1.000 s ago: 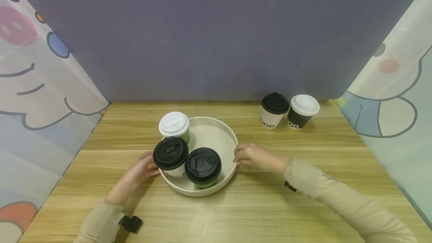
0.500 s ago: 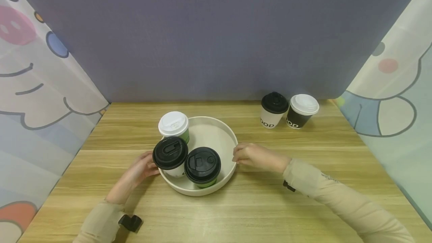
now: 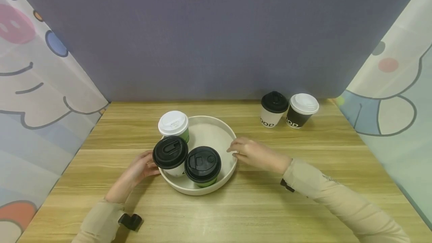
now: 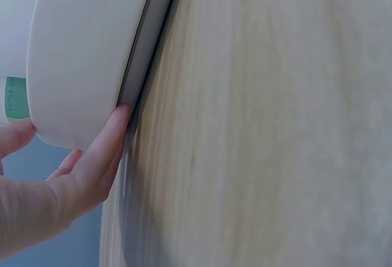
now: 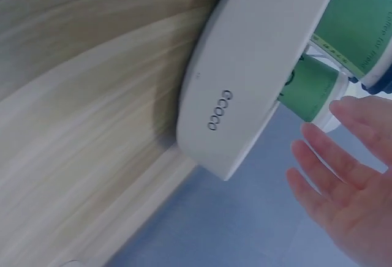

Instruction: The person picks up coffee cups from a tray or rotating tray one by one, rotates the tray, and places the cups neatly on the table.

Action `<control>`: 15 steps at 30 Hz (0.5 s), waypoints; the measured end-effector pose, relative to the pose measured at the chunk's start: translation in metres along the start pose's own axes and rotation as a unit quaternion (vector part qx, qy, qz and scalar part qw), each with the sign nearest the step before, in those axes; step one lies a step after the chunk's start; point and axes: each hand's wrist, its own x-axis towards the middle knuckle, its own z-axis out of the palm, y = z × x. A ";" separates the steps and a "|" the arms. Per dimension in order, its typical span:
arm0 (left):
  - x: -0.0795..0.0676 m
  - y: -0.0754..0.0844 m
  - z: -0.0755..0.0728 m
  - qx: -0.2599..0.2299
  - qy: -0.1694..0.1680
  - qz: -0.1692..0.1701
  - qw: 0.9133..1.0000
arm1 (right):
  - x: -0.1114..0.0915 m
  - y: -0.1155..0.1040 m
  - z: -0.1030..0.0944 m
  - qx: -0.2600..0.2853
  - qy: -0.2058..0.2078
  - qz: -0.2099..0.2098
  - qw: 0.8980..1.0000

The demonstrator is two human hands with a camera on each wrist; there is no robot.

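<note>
I see the round cream tray (image 3: 232,137) sitting at the centre of the head view on the wooden table (image 3: 303,198), carrying three lidded cups. A white-lidded cup (image 3: 173,123) stands at its upper left, a black-lidded cup (image 3: 170,153) at its left edge, and a second black-lidded cup (image 3: 203,164) at its lower middle.

My left hand (image 3: 140,168) rests against the tray's left outer wall; in the left wrist view its fingers (image 4: 101,154) lie straight and together, tips pressed to the underside of the wall.

My right hand (image 3: 251,153) hovers at the tray's right rim. In the right wrist view its fingers (image 5: 331,169) are spread and loose, clear of the tray wall.

In the upper right of the head view, two more cups (image 3: 289,110) stand side by side, well apart from the tray.
</note>
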 end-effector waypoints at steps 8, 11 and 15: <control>0.000 -0.001 0.000 -0.001 0.001 -0.003 1.000 | 0.007 -0.011 -0.010 -0.010 0.013 -0.002 1.000; -0.001 -0.001 0.000 -0.001 0.003 -0.004 1.000 | 0.010 -0.016 -0.013 -0.018 0.017 -0.002 1.000; -0.001 0.000 0.000 -0.001 -0.001 0.000 1.000 | 0.014 -0.022 -0.015 -0.029 0.021 -0.007 0.999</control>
